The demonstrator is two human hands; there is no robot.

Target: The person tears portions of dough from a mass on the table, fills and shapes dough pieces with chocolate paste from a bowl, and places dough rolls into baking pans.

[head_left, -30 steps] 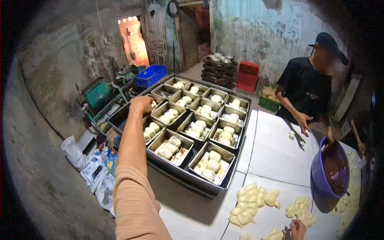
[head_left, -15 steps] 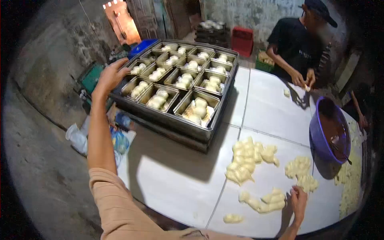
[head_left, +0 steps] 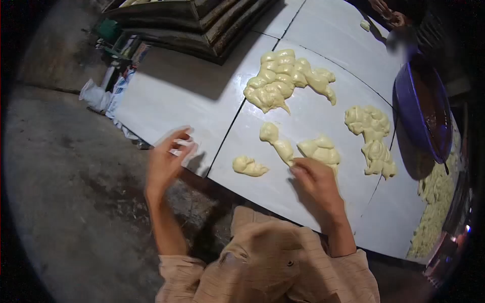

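Observation:
My left hand (head_left: 171,154) is over the near left edge of the white table (head_left: 166,101), fingers apart and blurred by motion, holding nothing. My right hand (head_left: 316,179) pinches the lower end of a narrow strip of pale dough (head_left: 279,144). Just right of that strip lies a wider dough piece (head_left: 321,150), and a small dough lump (head_left: 248,165) sits alone to the left. Farther back is a large lumpy dough mass (head_left: 275,76). Another dough mass (head_left: 371,131) rests to the right.
Stacked dark trays (head_left: 202,22) stand at the back left. A purple basin (head_left: 417,101) with brown contents is at the right, beside pale scraps (head_left: 437,207). Another person's hands (head_left: 389,12) show at the top right, near a small dough piece (head_left: 365,24). White bags (head_left: 96,96) lie beyond the left edge.
The view has tilted down to the near table. My left hand has left the tray stack and come back to the near edge. My right hand has moved left onto the dough strip, now drawn out.

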